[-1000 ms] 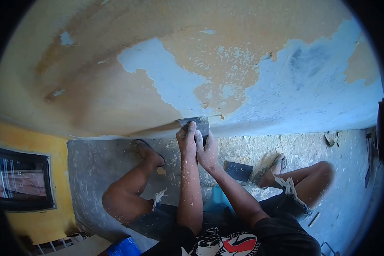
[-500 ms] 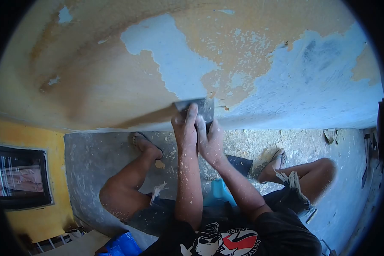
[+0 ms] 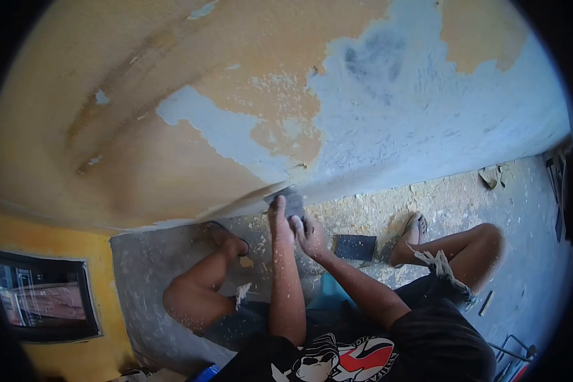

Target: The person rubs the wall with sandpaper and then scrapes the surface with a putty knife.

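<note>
A paint scraper (image 3: 291,200) with a wide dark blade is held between my two hands, its edge against the low part of the wall (image 3: 235,149). My left hand (image 3: 280,221) is closed on it, thumb laid along the blade. Just to the right, my right hand (image 3: 312,238) is wrapped around the handle side, which the fingers mostly hide. Dust and pale flakes cover both hands and forearms. Around the blade, tan paint meets a bare whitish-blue patch, with a small loose chip (image 3: 304,166) above it.
A dark square sheet (image 3: 356,247) lies on the flake-strewn floor (image 3: 379,210) between my sandalled feet. Under me is a light-blue object (image 3: 334,290), partly hidden. A window (image 3: 41,294) is set in the yellow wall at left. Curled scraps (image 3: 489,177) lie by the wall at right.
The view has turned and shifted, so the wall's lower edge now slants. Both hands keep hold of the scraper, and the blade looks more edge-on, still low on the wall.
</note>
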### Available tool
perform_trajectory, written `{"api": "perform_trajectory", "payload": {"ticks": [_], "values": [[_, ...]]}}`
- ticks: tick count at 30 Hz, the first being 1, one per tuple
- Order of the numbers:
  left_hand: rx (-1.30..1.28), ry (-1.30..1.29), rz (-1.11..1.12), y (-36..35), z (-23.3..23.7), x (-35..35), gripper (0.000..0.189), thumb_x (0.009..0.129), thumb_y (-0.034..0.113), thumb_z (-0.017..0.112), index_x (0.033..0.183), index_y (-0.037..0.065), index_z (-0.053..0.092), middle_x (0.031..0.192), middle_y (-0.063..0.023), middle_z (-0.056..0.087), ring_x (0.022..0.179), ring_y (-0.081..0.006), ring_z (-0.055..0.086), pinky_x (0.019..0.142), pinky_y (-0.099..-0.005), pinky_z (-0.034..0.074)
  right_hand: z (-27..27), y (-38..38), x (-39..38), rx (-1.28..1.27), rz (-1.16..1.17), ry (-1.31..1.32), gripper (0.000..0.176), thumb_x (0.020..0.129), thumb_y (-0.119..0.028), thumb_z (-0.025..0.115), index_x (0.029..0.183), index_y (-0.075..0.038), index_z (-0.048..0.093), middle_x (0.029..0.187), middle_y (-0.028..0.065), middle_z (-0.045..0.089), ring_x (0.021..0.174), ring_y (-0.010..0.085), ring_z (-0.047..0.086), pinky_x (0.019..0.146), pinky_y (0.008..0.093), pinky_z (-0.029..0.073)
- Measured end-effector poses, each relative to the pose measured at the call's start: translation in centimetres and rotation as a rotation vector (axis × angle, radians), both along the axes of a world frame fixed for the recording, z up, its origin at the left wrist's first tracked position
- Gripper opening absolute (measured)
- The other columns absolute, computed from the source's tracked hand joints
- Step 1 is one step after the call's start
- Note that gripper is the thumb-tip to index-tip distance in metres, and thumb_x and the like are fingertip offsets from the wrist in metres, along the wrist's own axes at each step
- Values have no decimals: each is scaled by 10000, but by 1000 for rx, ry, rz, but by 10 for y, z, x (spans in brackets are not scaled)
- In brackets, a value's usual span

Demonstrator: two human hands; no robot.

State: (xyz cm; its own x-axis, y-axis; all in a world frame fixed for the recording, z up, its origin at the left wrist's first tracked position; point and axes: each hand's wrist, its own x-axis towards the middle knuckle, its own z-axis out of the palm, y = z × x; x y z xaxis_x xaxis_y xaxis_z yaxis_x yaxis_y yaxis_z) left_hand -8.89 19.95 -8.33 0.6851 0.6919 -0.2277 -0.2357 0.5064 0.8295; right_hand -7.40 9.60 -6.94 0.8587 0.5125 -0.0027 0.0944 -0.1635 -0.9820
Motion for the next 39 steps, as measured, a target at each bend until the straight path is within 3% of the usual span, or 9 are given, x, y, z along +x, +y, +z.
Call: {"api": "perform_trajectory", "payload": {"ticks": [2, 4, 9, 11, 15, 23, 28, 32, 39], "values": [[-29, -59, -173, -17, 3, 10, 584, 891, 457, 671, 1253, 21, 532, 1063, -160, 673, 835, -277, 685, 745, -350, 565, -14, -8, 1, 2, -46, 10, 313, 973, -326, 573, 984, -16, 620, 658, 199, 610, 561, 355, 604, 551, 413, 454], [-67, 30, -173, -23, 6, 16, 416, 909, 320, 682, 1165, 8, 579, 993, -158, 701, 800, -269, 694, 721, -350, 573, -26, -13, 9, -112, -97, -99, 335, 968, -353, 572, 1015, -24, 618, 660, 200, 619, 580, 387, 614, 556, 439, 465], [-68, 37, -100, -29, -20, 25, 364, 915, 287, 684, 1136, 18, 577, 937, -129, 683, 763, -249, 687, 656, -324, 564, -39, -22, 21, -311, -75, -124, 452, 950, -402, 577, 1262, -76, 585, 688, 207, 636, 625, 396, 637, 581, 463, 490], [-92, 22, -79, -30, -32, 28, 349, 920, 279, 680, 1131, 21, 576, 916, -117, 675, 754, -243, 686, 631, -312, 559, -45, -22, 22, -266, -123, -144, 346, 931, -361, 621, 858, -23, 609, 633, 198, 599, 577, 394, 602, 548, 464, 451], [-80, 92, -49, -33, -42, 29, 327, 921, 273, 684, 1121, 42, 568, 908, -83, 650, 766, -203, 661, 619, -271, 542, -68, -19, 22, -222, -173, -204, 336, 933, -359, 618, 837, -38, 601, 639, 201, 601, 589, 391, 613, 552, 461, 461], [-162, 108, -30, -10, -76, 33, 287, 924, 235, 679, 1123, 55, 576, 948, -31, 628, 813, -145, 615, 681, -273, 524, -75, -9, 38, -254, -133, -266, 503, 928, -386, 612, 1349, -115, 565, 685, 189, 631, 601, 360, 627, 561, 439, 478], [-106, 78, 15, -22, -75, 35, 280, 929, 226, 670, 1128, 54, 573, 968, -17, 611, 808, -135, 602, 690, -270, 521, -71, -15, 33, -339, -95, -208, 480, 930, -380, 607, 1325, -108, 583, 731, 182, 647, 617, 358, 627, 589, 433, 488], [-221, 72, -22, -17, -62, 35, 242, 941, 212, 652, 1105, 49, 581, 872, 5, 588, 631, -67, 560, 536, -192, 473, -75, -12, 37, -300, -122, -248, 492, 928, -383, 611, 1335, -108, 577, 704, 183, 638, 610, 346, 630, 575, 419, 485], [-144, 107, 104, -25, -55, 48, 227, 928, 222, 674, 1051, 45, 603, 886, -8, 623, 691, -102, 592, 565, -231, 474, -74, -14, 36, -343, -77, -188, 459, 937, -421, 583, 1329, -183, 593, 727, 209, 656, 624, 386, 640, 595, 469, 497]]}}
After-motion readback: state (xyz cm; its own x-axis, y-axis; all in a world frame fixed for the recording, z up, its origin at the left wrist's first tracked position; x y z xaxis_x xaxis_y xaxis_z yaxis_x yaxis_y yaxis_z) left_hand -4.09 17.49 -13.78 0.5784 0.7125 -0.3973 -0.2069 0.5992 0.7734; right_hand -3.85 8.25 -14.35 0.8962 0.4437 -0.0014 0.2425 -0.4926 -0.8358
